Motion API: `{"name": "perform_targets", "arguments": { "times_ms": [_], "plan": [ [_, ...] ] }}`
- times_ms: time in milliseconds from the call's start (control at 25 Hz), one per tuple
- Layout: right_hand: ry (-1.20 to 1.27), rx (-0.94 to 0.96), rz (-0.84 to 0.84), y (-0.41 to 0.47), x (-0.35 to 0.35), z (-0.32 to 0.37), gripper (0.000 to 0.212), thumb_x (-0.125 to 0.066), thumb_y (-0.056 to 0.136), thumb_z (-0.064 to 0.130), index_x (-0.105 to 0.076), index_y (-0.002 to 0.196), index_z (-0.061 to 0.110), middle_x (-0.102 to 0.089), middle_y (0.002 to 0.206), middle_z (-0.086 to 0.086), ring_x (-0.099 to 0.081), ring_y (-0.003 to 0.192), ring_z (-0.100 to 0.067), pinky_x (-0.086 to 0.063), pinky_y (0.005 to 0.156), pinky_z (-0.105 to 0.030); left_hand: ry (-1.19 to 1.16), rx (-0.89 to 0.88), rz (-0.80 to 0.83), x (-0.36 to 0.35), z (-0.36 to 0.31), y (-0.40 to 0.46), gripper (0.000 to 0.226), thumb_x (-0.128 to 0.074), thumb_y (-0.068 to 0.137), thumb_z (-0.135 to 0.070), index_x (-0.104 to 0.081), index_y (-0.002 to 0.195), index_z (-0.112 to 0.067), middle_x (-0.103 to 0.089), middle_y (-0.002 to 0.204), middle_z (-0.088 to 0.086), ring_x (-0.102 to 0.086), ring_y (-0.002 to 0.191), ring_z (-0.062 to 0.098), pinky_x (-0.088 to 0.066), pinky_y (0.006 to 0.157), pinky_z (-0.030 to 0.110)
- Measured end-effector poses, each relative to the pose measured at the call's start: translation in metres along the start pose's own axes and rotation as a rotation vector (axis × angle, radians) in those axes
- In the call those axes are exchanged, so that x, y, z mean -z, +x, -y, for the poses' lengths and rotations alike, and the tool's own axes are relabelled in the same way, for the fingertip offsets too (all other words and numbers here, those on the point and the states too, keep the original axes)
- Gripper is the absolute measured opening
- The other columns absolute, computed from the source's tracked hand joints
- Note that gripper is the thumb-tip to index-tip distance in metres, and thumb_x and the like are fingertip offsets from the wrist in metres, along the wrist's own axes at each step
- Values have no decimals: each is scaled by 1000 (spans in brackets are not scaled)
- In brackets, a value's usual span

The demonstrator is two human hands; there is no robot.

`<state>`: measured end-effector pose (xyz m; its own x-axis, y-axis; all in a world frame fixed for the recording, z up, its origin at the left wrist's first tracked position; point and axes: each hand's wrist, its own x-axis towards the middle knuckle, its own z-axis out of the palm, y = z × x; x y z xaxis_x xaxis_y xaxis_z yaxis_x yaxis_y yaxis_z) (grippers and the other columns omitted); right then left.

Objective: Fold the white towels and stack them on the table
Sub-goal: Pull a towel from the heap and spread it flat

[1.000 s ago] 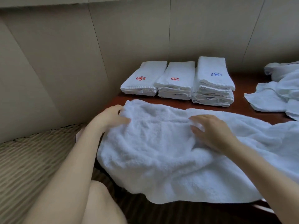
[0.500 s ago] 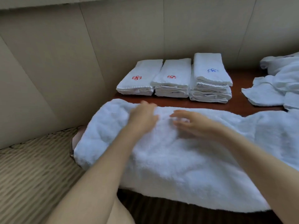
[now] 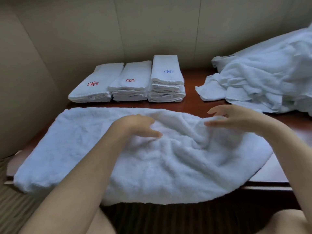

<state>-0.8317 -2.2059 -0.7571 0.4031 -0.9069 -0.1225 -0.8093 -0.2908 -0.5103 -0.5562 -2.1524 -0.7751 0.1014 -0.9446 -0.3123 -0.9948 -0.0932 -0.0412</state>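
our left hand (image 3: 135, 125) and right hand (image 3: 234, 118) hover loose-fingered over the fluffy white towel (image 3: 81, 141), gripping nothing. the towel lies spread on the wooden table (image 3: 190, 105), just in front of three folded towel stacks (image 3: 130, 81).

Dark red-brown tabletop (image 3: 192, 105). Large white towel (image 3: 168, 166) spread across the near part, front edge hanging over. Three stacks of folded towels (image 3: 135, 81) side by side at the back. Loose heap of towels (image 3: 263, 81) at far right.
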Motion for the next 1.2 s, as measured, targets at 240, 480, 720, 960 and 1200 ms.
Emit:
{"name": "perform_targets", "arguments": {
  "times_ms": [240,480,720,960,1200],
  "plan": [
    [-374,-286,-119,17,-10,-33,58,-27,92,67,-59,119,28,-55,126,-2,-48,119,-27,-33,90,-41,-466,-434,-366,-9,-79,40,41,-67,82,-21,-57,122,-20,-54,127,5,-48,120,21,-39,102,44],
    [-220,-246,-302,1,-11,-58,68,-28,85,74,-48,130,27,-54,128,-5,-47,121,-28,-32,96,-43,-306,-151,-694,-19,-111,81,30,-47,90,-11,-50,119,-15,-53,116,11,-49,110,30,-38,88,41],
    [-168,-54,-322,-30,-14,-74,82,-53,82,65,-22,147,28,-39,142,-2,-35,132,-19,-29,105,-37,-113,-270,-980,-24,-116,80,19,-67,71,8,-62,85,-4,-58,83,17,-58,70,33,-45,60,34],
    [-110,-82,-342,-59,12,-50,54,-46,83,68,-56,70,16,-58,68,3,-56,72,-20,-34,61,-33,-418,-485,-613,-38,-111,54,40,-36,75,-51,-59,83,-19,-55,83,-5,-48,79,15,-40,69,33],
    [108,-90,-155,-52,13,-44,34,-51,95,39,-68,111,15,-69,87,3,-61,77,-9,-42,64,-20,-397,-643,-559,-43,-110,24,19,-38,75,-47,-41,64,-32,-46,70,-12,-42,66,8,-30,62,29]
  ]
}}
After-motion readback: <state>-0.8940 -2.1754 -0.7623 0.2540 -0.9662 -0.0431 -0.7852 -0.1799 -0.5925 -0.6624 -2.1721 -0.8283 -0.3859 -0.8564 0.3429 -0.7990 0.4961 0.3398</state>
